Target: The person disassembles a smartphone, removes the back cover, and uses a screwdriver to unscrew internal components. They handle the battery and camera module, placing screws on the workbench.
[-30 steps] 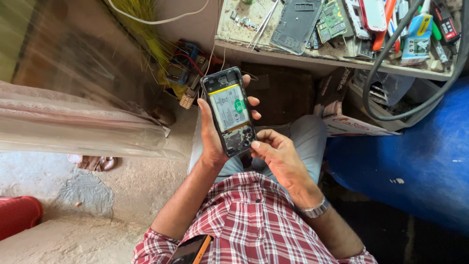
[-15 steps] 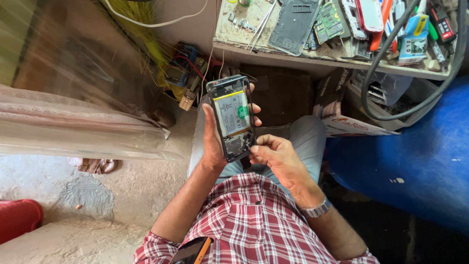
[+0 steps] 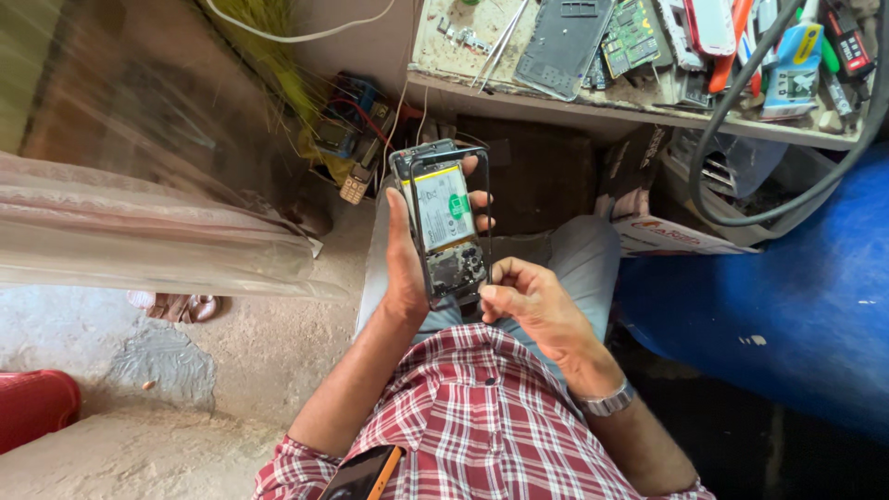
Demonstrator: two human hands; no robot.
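Observation:
My left hand (image 3: 407,264) grips an opened mobile phone (image 3: 444,218) upright in front of me, back cover off, its white battery and dark circuit board showing. Fingers of that hand wrap round the phone's right edge. My right hand (image 3: 532,310) rests at the phone's bottom end, thumb and fingertips touching its lower edge near the board. Whether it pinches a small part there is too small to tell. Both hands hover above my lap, over grey trousers and a red checked shirt.
A cluttered workbench (image 3: 648,111) runs along the top, carrying a grey phone back cover (image 3: 565,37), a green circuit board (image 3: 634,32), tweezers and several tools. A black cable (image 3: 732,139) loops down at right beside a blue barrel (image 3: 787,296). An orange-edged phone (image 3: 366,474) sits in my shirt pocket.
The phone and both hands have kept their grip and pose. The view has shifted slightly, bringing the phone a little lower in the picture.

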